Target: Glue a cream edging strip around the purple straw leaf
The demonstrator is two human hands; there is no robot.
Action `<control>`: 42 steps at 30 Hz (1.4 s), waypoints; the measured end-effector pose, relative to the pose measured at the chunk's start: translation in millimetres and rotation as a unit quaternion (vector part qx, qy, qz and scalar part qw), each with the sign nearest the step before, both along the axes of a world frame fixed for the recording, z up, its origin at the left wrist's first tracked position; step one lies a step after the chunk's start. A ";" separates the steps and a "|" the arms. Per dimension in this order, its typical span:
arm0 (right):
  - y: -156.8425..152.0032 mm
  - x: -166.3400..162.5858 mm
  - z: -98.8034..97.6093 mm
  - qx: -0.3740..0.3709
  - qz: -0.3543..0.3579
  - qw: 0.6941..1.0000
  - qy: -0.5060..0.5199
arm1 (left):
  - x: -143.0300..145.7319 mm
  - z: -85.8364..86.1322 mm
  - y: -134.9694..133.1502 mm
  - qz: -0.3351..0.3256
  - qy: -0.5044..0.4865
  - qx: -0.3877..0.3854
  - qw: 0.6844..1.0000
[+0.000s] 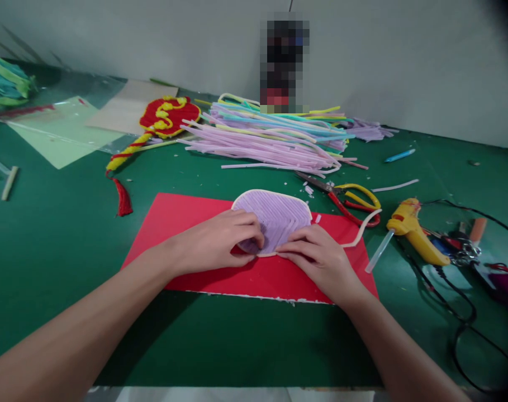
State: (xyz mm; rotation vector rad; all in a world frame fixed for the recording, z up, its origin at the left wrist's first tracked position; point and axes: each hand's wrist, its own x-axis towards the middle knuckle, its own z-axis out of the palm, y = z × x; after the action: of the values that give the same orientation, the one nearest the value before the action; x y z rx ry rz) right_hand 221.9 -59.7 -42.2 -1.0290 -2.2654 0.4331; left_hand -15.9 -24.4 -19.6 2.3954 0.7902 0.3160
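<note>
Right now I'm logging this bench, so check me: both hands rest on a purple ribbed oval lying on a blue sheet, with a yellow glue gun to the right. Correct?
One detail is off: the sheet is red, not blue, as the head view shows. The left hand and right hand do rest on the purple ribbed oval, and the yellow glue gun lies to the right.

**Around the Woven Piece**

The woven piece (279, 215) lay on a board (186, 223) at the middle of the table (69, 268). The left hand (214, 243) rested on its edge at seven o'clock and the right hand (321, 259) at five. Behind it, at twelve o'clock, sat a pile of strips (270, 139). Scissors (346, 201) lay at three o'clock, with a glue gun (413, 229) beyond them. A pen (399, 155) lay at two o'clock, an ornament (165, 117) at ten, and its tassel (122, 198) at nine.
</note>
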 end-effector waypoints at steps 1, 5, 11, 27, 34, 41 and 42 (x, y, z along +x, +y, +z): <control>0.0 0.0 0.1 -0.002 -0.001 1.000 0.000 | -0.1 -0.2 0.2 0.000 -0.002 -0.003 1.000; 0.2 -0.2 0.4 -0.003 -0.002 1.000 0.000 | -0.3 -0.5 1.0 0.002 0.001 -0.013 1.000; -0.2 -0.3 -0.3 0.000 -0.008 1.000 -0.001 | -0.3 -1.4 1.2 0.001 0.001 -0.015 1.000; -0.1 -0.3 -0.1 -0.005 -0.007 1.000 0.002 | -0.8 -2.2 2.5 0.002 0.001 -0.025 1.000; -0.3 0.0 -0.9 -0.008 -0.004 1.000 0.002 | 0.9 1.4 0.4 0.024 0.003 -0.036 0.999; 0.2 0.1 -0.8 -0.008 -0.002 1.000 0.002 | 2.1 5.8 -1.3 0.048 0.025 -0.044 0.998; 0.2 0.1 -0.6 -0.009 -0.002 1.000 0.001 | 2.1 5.8 -1.5 0.047 0.027 -0.041 0.998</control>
State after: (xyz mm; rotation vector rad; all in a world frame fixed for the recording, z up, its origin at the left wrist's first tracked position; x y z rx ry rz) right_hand 221.9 -59.5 -42.8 -1.0402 -2.2614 0.4533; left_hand -13.8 -25.9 -13.8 2.3036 0.9250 0.2519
